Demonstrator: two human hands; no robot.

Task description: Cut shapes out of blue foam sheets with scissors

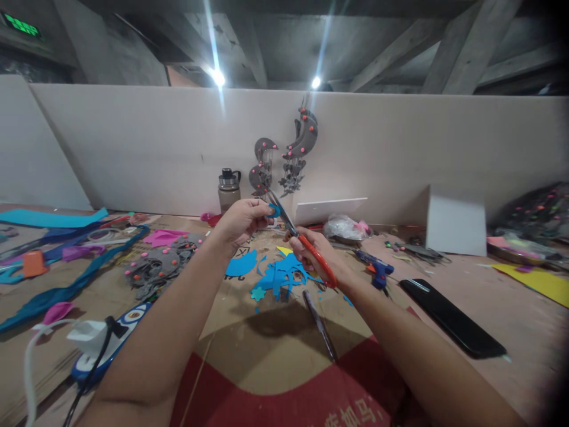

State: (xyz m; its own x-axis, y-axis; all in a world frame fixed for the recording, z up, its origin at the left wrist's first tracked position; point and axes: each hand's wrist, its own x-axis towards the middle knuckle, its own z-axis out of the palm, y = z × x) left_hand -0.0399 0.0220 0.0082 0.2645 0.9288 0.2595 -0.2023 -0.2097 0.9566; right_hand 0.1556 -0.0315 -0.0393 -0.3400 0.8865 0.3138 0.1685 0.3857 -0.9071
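My left hand pinches a small curved blue foam piece between thumb and fingers. Red-handled scissors are gripped in my right hand, their blades pointing up and left beside the blue piece. Whether the blades touch it I cannot tell. Below both hands, blue foam scraps lie heaped on the cardboard, with a larger blue sheet piece to their left. A small teal flower shape sits at the heap's near edge. A pen lies nearer to me.
Grey decorated pieces, a power strip and blue strips lie left. A glue gun and black phone lie right. Behind stand a bottle and a white panel with hanging grey moon ornaments.
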